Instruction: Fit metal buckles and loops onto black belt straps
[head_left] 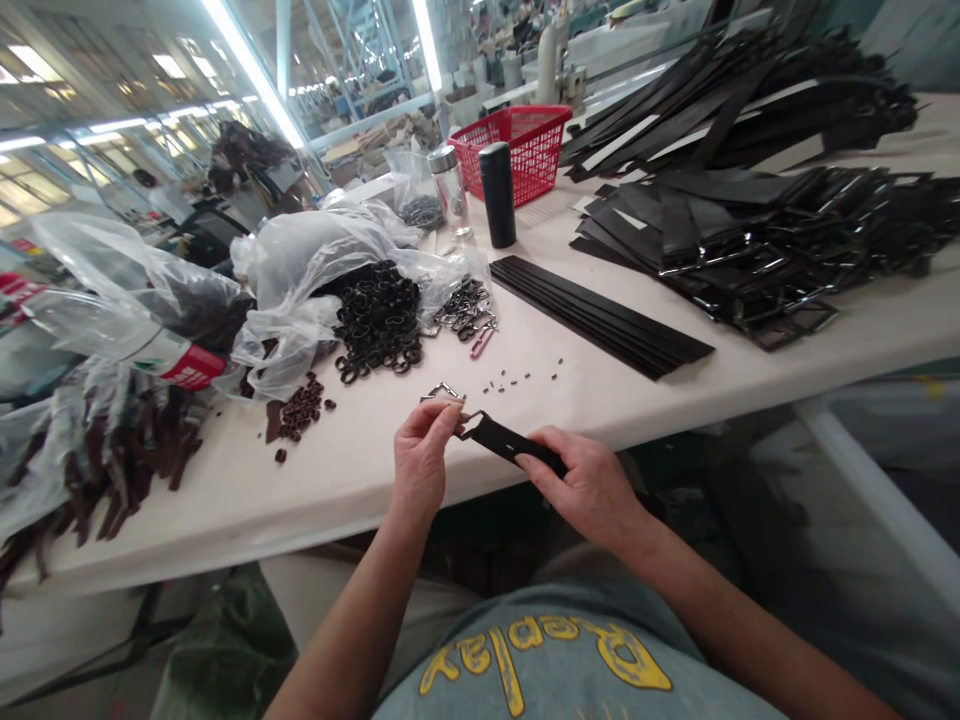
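Observation:
My left hand is closed in a pinch on a thin metal belt buckle, just over the table's front edge. The buckle meets the end of a black belt strap; whether it is fastened there I cannot tell. My right hand is wrapped round that strap, thumb on top. A small slot shows in the strap near its end. Another silver buckle lies on the table just behind my left fingers. Several tiny metal pieces are scattered beyond the strap.
Black strap lengths lie behind my right hand, with buckled belts piled farther right. Black belt loops, brown loops and plastic bags spread leftward. A black flask stands before a red basket.

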